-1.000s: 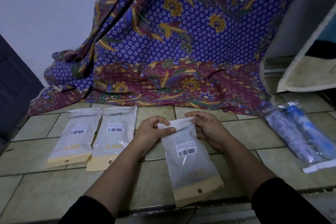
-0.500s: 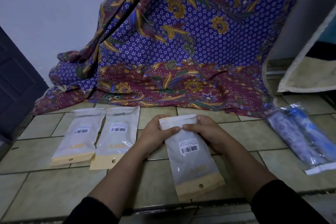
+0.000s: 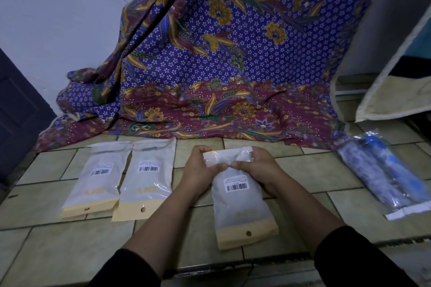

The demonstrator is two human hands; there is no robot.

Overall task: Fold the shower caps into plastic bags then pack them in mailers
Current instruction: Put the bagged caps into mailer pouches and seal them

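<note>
Tiled floor bears three frosted bags, patterned cloth, clear packet.

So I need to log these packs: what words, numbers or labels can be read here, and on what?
Nothing reads clearly.
Left bag: white barcode sticker, print too small; faint gold logo, blurred.
Middle bag: barcode sticker and gold logo, both unreadable.
Bag pinched at its top by left hand and right hand: barcode sticker, digits too blurred; gold logo illegible.
Clear pack on the right: no text visible.
</note>
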